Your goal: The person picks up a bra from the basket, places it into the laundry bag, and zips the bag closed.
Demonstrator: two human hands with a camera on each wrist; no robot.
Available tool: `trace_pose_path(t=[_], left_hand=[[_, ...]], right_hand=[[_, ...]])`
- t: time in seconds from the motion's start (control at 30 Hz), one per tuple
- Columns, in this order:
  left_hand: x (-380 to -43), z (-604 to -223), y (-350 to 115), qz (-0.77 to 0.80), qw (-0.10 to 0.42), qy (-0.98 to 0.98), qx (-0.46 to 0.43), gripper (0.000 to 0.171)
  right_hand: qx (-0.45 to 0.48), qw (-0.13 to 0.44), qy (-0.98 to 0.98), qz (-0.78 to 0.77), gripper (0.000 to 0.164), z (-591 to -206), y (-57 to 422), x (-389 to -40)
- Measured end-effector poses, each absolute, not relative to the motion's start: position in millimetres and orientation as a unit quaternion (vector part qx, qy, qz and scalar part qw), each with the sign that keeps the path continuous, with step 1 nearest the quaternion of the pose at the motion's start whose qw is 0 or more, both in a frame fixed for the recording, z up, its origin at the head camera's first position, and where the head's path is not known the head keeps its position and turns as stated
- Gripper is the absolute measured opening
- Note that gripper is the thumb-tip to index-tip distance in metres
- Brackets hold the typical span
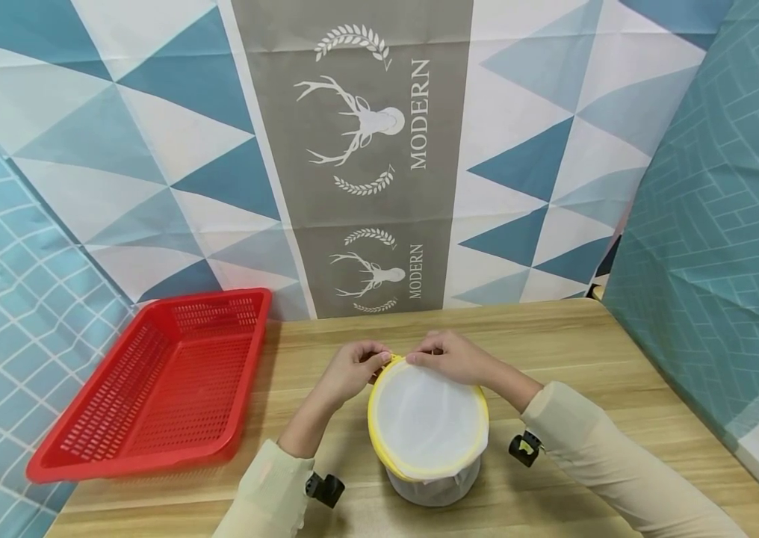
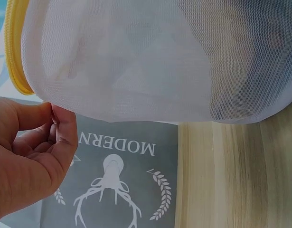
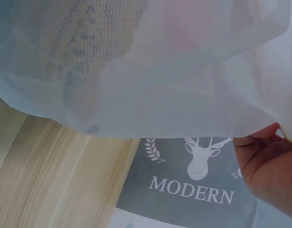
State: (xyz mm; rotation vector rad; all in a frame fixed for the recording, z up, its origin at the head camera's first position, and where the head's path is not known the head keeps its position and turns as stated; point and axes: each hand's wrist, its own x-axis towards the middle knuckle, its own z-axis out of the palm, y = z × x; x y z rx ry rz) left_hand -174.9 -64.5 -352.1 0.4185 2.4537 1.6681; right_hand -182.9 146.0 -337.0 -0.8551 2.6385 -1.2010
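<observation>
A white mesh laundry bag (image 1: 430, 417) with a yellow zip round its circular top stands on the wooden table, its round lid facing up. At the far rim, my left hand (image 1: 352, 368) pinches the edge by the yellow zip (image 2: 14, 47) between thumb and forefinger. Just to the right of it, my right hand (image 1: 453, 359) pinches the rim too, thumb on top of the white mesh. The left wrist view shows the bag's side wall (image 2: 122, 61) hanging beside my fingers. Mesh blurs whatever lies behind or inside it.
A red plastic basket (image 1: 245, 396) with perforated walls sits on the left of the table (image 1: 541, 336). Behind the table hangs a patterned cloth (image 1: 352, 209) with deer heads and triangles. Teal cloth (image 1: 709, 246) borders the right side.
</observation>
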Motion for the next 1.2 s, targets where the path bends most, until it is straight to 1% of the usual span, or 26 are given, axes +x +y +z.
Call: trace_pose_path(t=[0.2, 0.4, 0.53, 0.73, 1.2], left_hand=[[-174.6, -351.8, -61.7, 0.560, 0.074, 0.814, 0.137, 0.018], [-174.0, -351.2, -60.2, 0.562, 0.077, 0.814, 0.129, 0.017], [-174.5, -350.8, -60.3, 0.560, 0.078, 0.814, 0.130, 0.018], [-175.9, -351.5, -62.1, 0.562, 0.076, 0.813, 0.130, 0.018], [-174.6, -351.5, -64.1, 0.563, 0.071, 0.814, 0.124, 0.016]], right_hand=[[-0.287, 0.057, 0.874, -0.387, 0.024, -335.1, 145.9, -181.6], [-0.290, 0.076, 0.874, -0.382, 0.026, -334.0, 142.5, -182.2], [-0.291, 0.082, 0.873, -0.384, 0.024, -334.6, 140.9, -183.4], [-0.282, 0.080, 0.872, -0.392, 0.021, -334.8, 139.5, -184.3], [-0.286, 0.065, 0.871, -0.393, 0.022, -333.6, 140.6, -182.0]])
